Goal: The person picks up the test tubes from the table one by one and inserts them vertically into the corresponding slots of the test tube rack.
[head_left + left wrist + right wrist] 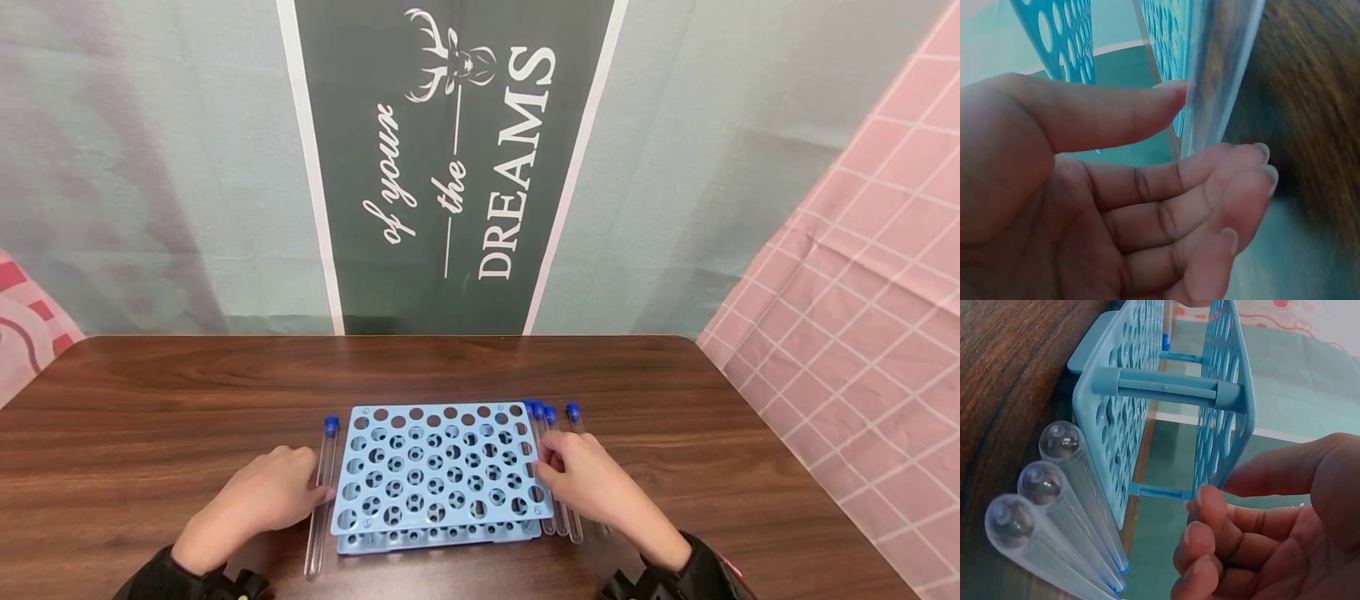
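A light-blue test tube rack (435,467) stands on the table between the hands. Its two perforated plates show edge-on in the right wrist view. My left hand (277,492) is at the rack's left, thumb against a clear, blue-capped test tube (321,508); a gap shows between thumb and loosely bent fingers (1235,194). At the opposite side, my right hand (585,471) pinches the edge of the rack's upper plate (1225,425) between thumb and bent index finger. Several blue-capped test tubes (1041,484) lie beside the rack's right side, partly under that hand.
A brown wooden table (187,383) bears everything, its far edge against a hanging grey-green cloth (720,167) with printed lettering. Pink checked cloth (862,333) borders the table at the right.
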The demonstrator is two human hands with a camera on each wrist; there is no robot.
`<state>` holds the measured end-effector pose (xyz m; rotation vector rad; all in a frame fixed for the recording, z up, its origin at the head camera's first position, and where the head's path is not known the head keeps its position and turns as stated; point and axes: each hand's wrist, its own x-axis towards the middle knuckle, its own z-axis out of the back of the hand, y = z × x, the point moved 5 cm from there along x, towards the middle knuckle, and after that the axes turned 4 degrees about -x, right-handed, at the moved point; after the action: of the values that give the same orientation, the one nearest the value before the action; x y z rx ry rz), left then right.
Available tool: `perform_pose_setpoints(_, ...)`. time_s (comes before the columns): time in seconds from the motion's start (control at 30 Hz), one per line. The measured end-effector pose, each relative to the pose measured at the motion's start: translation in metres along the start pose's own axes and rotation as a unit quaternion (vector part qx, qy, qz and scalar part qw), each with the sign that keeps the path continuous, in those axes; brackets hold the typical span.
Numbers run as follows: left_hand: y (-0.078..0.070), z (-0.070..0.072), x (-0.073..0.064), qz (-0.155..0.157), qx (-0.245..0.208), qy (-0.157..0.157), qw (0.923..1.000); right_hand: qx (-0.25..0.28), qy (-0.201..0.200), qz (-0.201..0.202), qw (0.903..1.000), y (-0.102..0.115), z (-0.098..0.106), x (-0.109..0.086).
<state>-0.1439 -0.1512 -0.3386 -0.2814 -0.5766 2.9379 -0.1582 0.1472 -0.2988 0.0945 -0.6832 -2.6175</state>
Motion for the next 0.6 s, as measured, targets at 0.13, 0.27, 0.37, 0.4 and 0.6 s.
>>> perform_pose_setpoints(0.13, 0.0005, 0.0, 0.0001, -0.001, -0.002, 0.004, 1.0, -0.001, 0.001, 0.002, 1.0, -0.0003, -0.0001, 0.0002)
perform_pose_setpoints(0.27, 0.0004, 0.0005, 0.0001, -0.001, -0.003, 0.004, 1.0, -0.001, 0.001, 0.002, 1.0, -0.0004, 0.0002, 0.0001)
perform_pose_setpoints(0.37, -0.0001, 0.001, 0.0, -0.001, -0.001, 0.005, 1.0, -0.001, 0.001, 0.001, 1.0, -0.0005, 0.0004, 0.0)
perform_pose_setpoints(0.4, -0.0001, 0.0011, -0.0001, -0.002, 0.0, 0.005, 1.0, -0.002, 0.001, 0.001, 1.0, -0.0004, 0.0005, 0.0)
perform_pose_setpoints(0.6, 0.0002, 0.001, -0.0003, 0.0, -0.002, 0.013, 0.9999, -0.003, 0.0, -0.002, 1.0, -0.0005, 0.0002, -0.0003)
